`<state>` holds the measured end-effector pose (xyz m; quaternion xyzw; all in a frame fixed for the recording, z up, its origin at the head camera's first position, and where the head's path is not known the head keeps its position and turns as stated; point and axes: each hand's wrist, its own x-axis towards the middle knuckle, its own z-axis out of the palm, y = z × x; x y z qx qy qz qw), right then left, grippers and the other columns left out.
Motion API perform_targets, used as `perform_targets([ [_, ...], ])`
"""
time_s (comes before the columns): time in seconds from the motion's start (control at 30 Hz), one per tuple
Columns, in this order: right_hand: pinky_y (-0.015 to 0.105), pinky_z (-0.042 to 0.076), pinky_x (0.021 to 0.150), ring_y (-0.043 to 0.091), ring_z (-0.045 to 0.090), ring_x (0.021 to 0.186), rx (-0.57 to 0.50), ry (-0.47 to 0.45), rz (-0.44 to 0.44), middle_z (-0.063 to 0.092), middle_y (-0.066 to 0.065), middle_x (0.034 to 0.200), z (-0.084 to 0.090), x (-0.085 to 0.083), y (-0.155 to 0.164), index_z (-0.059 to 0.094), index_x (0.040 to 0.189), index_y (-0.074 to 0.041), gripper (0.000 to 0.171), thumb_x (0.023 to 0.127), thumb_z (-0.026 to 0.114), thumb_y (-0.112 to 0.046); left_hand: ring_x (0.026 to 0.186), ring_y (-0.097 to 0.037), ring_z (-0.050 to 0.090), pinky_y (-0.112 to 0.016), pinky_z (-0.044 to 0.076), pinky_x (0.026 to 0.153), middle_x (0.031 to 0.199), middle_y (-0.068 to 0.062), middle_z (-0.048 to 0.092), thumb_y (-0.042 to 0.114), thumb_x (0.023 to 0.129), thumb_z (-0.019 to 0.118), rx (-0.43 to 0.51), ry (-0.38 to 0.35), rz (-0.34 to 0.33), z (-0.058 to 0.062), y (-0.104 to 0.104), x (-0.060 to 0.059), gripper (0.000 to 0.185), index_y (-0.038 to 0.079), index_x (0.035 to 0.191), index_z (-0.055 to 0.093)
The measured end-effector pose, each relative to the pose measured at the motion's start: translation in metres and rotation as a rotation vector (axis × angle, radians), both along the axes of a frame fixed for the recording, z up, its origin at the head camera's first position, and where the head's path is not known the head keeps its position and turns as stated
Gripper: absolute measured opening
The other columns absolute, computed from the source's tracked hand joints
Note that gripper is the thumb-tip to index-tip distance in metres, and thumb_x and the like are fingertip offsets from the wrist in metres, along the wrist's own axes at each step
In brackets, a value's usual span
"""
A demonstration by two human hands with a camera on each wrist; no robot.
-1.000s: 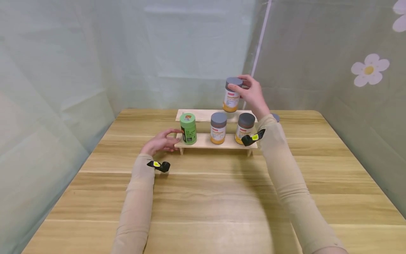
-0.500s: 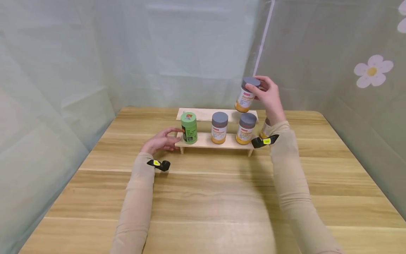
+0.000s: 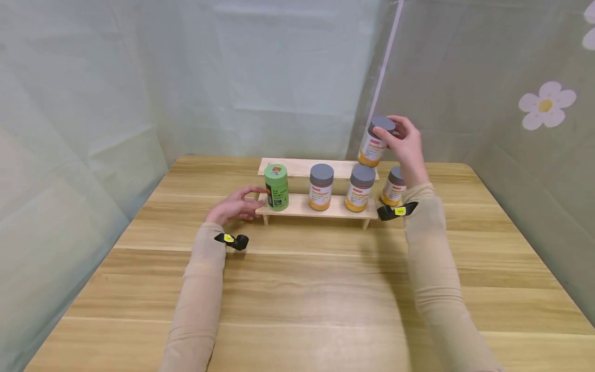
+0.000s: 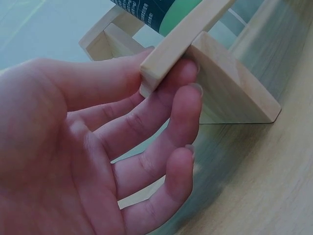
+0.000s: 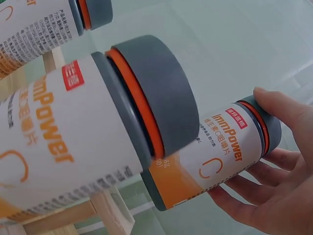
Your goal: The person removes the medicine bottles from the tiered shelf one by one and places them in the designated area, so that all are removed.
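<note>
Head view showed your right hand (image 3: pixel 408 147) gripping a tilted jar (image 3: pixel 372 148), upper right of centre, by the rack (image 3: pixel 297 167), whose left end your left hand (image 3: pixel 236 207) pinched; placing seemed the step, calling for levelling.

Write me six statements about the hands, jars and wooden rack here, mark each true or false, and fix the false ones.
1. The right hand grips a grey-lidded, white-and-orange cylindrical jar. True.
2. A green cylindrical jar stands on the lower board of the pale two-tier wooden rack. True.
3. The left hand grips the green jar. False: it pinches the left end of the lower board.
4. Three white-and-orange jars stand on the lower board. False: only a centre jar and a right-end jar do.
5. Another white-and-orange jar stands on the wooden table beside the rack. True.
6. The gripped jar is at the rack's left end. False: it is at the right end.
</note>
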<state>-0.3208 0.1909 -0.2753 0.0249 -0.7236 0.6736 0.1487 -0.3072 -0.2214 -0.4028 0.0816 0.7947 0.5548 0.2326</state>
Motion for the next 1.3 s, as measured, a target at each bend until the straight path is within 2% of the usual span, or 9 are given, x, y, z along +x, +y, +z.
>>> perform_targets([
  [0.13,0.025,0.042,0.081,0.007,0.055,0.098,-0.007,-0.006,-0.008,0.061,-0.009,0.110,-0.002,0.001,0.005,0.058,0.122,-0.017,0.043,0.084,0.076,-0.024,0.082,-0.015,0.065,-0.031,0.054,0.080,0.107,-0.002,0.067,0.027,0.096,0.061,-0.002,-0.003,-0.002,0.000,0.000,0.001,0.055,0.015,0.144,0.037],
  [0.5,0.023,0.044,0.080,0.007,0.055,0.100,-0.009,-0.010,-0.068,0.061,-0.007,0.113,-0.002,0.007,0.022,0.060,0.122,-0.020,0.043,0.083,0.078,-0.027,0.081,-0.013,0.065,-0.029,0.055,0.077,0.108,-0.003,0.066,0.028,0.096,0.060,0.004,-0.009,-0.002,-0.001,0.003,-0.001,0.056,0.015,0.144,0.036],
  [0.6,0.022,0.044,0.078,0.006,0.055,0.099,-0.001,-0.011,-0.086,0.061,-0.008,0.112,-0.002,0.008,0.027,0.060,0.121,-0.020,0.043,0.082,0.078,-0.027,0.083,-0.013,0.066,-0.030,0.055,0.078,0.117,-0.010,0.065,0.029,0.097,0.060,-0.005,-0.011,-0.008,-0.001,0.004,-0.001,0.056,0.016,0.145,0.035],
  [0.73,0.021,0.044,0.080,0.006,0.055,0.099,0.031,-0.022,-0.092,0.061,-0.008,0.113,-0.004,0.010,0.030,0.059,0.123,-0.020,0.046,0.082,0.078,-0.029,0.085,-0.013,0.066,-0.030,0.054,0.078,0.134,-0.023,0.055,0.030,0.097,0.058,-0.018,-0.015,-0.019,0.000,0.004,-0.001,0.057,0.017,0.146,0.032],
  [0.87,0.021,0.044,0.086,0.007,0.054,0.103,0.087,-0.028,-0.109,0.061,-0.007,0.117,-0.006,0.012,0.033,0.057,0.126,-0.018,0.049,0.083,0.077,-0.031,0.086,-0.012,0.065,-0.029,0.053,0.077,0.141,-0.027,0.047,0.029,0.098,0.056,-0.022,-0.027,-0.030,0.003,0.005,-0.002,0.058,0.017,0.148,0.029],
  [1.03,0.023,0.042,0.089,0.007,0.054,0.105,0.111,-0.027,-0.112,0.060,-0.006,0.119,-0.010,0.015,0.040,0.056,0.128,-0.018,0.050,0.084,0.076,-0.033,0.085,-0.013,0.065,-0.028,0.053,0.075,0.137,-0.025,0.050,0.029,0.099,0.056,-0.030,-0.036,-0.031,0.003,0.007,-0.002,0.056,0.018,0.147,0.030],
  [1.3,0.021,0.041,0.086,0.006,0.055,0.100,0.087,0.024,-0.099,0.061,-0.010,0.111,-0.016,0.018,0.049,0.058,0.127,-0.018,0.049,0.083,0.077,-0.029,0.086,-0.013,0.065,-0.029,0.053,0.076,0.131,-0.018,0.052,0.031,0.098,0.057,-0.022,-0.038,-0.029,0.002,0.009,-0.003,0.057,0.018,0.147,0.031],
])
